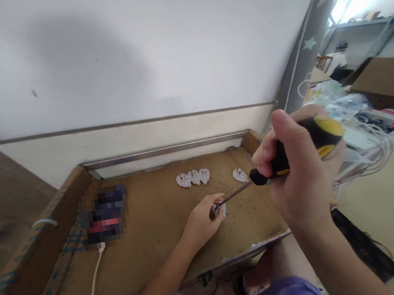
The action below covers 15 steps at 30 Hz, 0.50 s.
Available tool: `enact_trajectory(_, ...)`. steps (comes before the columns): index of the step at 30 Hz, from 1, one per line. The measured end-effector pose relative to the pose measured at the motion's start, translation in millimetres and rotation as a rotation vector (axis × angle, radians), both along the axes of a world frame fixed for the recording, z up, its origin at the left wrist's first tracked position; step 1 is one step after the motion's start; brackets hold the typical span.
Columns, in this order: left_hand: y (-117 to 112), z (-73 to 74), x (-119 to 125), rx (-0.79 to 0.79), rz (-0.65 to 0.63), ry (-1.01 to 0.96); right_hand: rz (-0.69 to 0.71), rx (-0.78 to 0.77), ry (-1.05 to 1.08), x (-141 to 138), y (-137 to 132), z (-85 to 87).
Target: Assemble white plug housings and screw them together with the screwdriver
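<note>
My right hand (pixel 297 166) is wrapped round the black and yellow handle of a screwdriver (pixel 236 193). Its long shaft slants down to the left, and the tip meets a small whitish plug part (pixel 223 211). That part is pinched on the cardboard by my left hand (pixel 203 219), whose fingers hide most of it. Behind my left hand, several similar clear-white plug parts (pixel 194 177) with metal pins pointing up sit in a touching row. One more such plug part (pixel 239 175) lies apart to the right, close to the screwdriver shaft.
A phone (pixel 108 214), partly blurred, lies at left with a white cable (pixel 96 288) attached. Cardboard sides (pixel 30 253) edge the worktop, and a white wall (pixel 168 62) rises behind. At right stand a table with bags, cables (pixel 378 158) and an open box (pixel 392 81); a person sits farther back.
</note>
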State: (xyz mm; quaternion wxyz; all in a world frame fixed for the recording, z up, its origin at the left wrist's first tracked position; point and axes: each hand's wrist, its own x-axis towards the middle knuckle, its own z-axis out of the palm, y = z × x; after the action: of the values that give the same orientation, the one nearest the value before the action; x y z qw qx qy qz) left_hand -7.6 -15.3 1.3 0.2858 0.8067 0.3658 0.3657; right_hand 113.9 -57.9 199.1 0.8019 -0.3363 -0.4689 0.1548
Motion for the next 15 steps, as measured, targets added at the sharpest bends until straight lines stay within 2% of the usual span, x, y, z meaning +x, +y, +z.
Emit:
enact_trajectory(11, 2.7, -6.4, 2.5, -0.019, 0.039, 0.036, 0.034, 0.007, -0.006, -0.8, -1.0, 0.9)
enact_trajectory(15, 2.7, -7.9, 2.8, -0.018, 0.050, 0.003, 0.000, 0.004, -0.001, 4.8, -3.1, 4.1)
